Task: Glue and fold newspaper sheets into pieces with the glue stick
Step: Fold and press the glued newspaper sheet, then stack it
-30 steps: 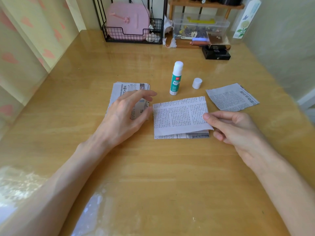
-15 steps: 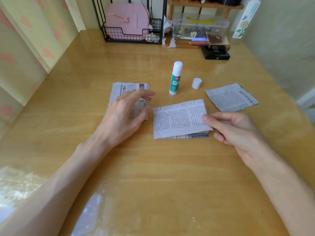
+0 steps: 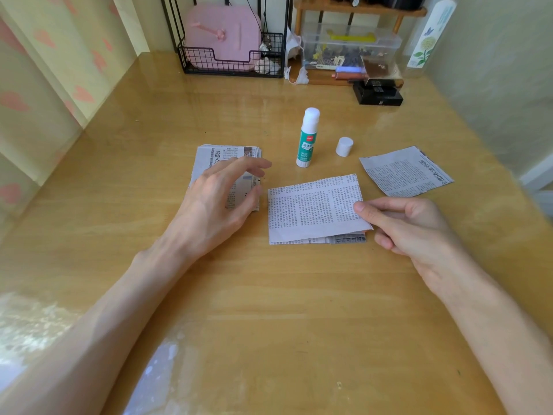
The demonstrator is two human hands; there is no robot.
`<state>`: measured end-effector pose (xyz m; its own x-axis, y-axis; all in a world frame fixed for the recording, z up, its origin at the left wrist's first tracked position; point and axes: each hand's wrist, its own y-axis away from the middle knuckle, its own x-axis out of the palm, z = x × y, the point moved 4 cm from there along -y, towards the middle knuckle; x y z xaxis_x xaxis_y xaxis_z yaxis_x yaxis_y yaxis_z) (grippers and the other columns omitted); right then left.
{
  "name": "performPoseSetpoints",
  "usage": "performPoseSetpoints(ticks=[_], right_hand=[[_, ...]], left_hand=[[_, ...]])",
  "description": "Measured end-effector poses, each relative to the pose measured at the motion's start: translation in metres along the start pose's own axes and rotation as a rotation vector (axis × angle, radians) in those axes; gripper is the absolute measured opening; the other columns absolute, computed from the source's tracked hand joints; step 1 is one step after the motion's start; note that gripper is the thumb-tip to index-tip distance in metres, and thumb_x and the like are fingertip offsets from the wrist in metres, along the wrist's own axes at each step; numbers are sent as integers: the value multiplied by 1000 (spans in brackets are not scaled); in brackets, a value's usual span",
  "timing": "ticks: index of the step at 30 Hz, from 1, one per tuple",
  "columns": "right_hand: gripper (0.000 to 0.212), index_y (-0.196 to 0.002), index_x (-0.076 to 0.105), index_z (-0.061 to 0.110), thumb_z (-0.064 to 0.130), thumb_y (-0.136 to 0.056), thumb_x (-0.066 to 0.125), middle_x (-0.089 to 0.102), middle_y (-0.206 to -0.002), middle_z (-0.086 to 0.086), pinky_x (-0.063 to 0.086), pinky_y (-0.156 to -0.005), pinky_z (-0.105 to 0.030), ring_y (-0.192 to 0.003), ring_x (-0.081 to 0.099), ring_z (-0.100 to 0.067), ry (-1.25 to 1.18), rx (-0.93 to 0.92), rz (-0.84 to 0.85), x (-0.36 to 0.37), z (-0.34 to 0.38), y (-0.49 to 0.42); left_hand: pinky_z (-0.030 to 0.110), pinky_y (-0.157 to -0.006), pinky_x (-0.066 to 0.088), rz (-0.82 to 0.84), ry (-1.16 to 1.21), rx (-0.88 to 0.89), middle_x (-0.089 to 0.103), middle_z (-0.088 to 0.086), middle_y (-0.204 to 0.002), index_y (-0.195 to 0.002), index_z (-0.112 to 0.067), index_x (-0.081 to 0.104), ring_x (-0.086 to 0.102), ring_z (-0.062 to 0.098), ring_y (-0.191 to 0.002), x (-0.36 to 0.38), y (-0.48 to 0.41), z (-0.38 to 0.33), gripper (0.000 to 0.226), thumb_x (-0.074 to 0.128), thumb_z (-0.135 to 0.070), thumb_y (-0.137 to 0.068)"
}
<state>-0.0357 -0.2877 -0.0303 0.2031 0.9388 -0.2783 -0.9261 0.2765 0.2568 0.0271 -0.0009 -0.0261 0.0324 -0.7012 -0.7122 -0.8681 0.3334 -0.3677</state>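
Note:
A folded newspaper sheet [image 3: 311, 209] lies in the middle of the wooden table [image 3: 269, 310], its top flap slightly raised at the right. My right hand [image 3: 407, 226] pinches that flap's right edge between thumb and fingers. My left hand [image 3: 218, 202] hovers with relaxed, spread fingers over a stack of newspaper pieces [image 3: 215, 157] left of the sheet, holding nothing. An uncapped glue stick [image 3: 306, 137] stands upright behind the sheet, and its white cap [image 3: 344, 146] stands just to its right.
Another single newspaper piece [image 3: 404, 172] lies at the right. Along the back edge stand a black wire basket [image 3: 230, 65] with a pink item, a clear storage box [image 3: 350, 46] on a wooden shelf, a black box [image 3: 377, 95] and a tall bottle [image 3: 429, 37].
My left hand has drawn back to the left, off the folded sheet's left edge and over the stack. My right hand keeps its pinch on the flap.

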Motion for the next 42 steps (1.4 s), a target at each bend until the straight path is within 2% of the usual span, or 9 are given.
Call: performPoseSetpoints(ticks=[11,16,21,28,31,37,42], right_hand=[[16,-98,79,15,29,-92,81,76,-74,11,37,-48,-11,-43,38,-8,8,-6,-6,2,3,3],[15,-98,79,16,31,-92,81,75,-73,13,38,-52,-14,-43,39,-7,23,-5,-9,2,4,4],[16,-97,78,17,31,-92,81,74,-70,13,40,-56,-18,-43,39,-8,26,-6,-14,2,4,4],[15,-95,79,16,31,-91,82,71,-66,11,41,-50,-11,-43,39,-9,23,-24,-15,2,2,2],[15,-94,79,17,31,-91,82,69,-65,9,42,-50,-11,-43,39,-9,26,-30,-21,2,1,2],[13,-94,79,16,29,-92,82,73,-70,11,39,-48,-12,-42,38,-9,5,-27,-18,3,1,1],[13,-94,79,18,30,-92,82,75,-73,9,39,-48,-12,-42,39,-9,15,-31,-21,3,1,0]], left_hand=[[44,-105,49,-6,14,10,67,-19,-122,-133,-33,61,57,2,-127,1,1,0,33,62,-20,-103],[39,-105,49,3,15,31,68,-18,-122,-133,-33,62,58,3,-126,3,0,0,33,62,-20,-102],[28,-108,43,50,10,82,68,-16,-121,-128,-31,65,58,5,-125,6,1,-4,30,69,-23,-99],[31,-100,47,109,-49,167,66,-15,-111,-115,-31,73,56,10,-119,18,4,-13,19,71,-37,-97],[28,-97,45,119,-71,183,66,-14,-108,-110,-33,76,55,10,-116,24,6,-17,15,72,-40,-96],[27,-96,43,126,-80,189,66,-16,-109,-110,-34,75,55,9,-109,26,5,-17,15,70,-41,-98],[32,-97,46,133,-79,189,66,-15,-111,-111,-35,75,57,9,-109,26,4,-16,17,69,-44,-98]])
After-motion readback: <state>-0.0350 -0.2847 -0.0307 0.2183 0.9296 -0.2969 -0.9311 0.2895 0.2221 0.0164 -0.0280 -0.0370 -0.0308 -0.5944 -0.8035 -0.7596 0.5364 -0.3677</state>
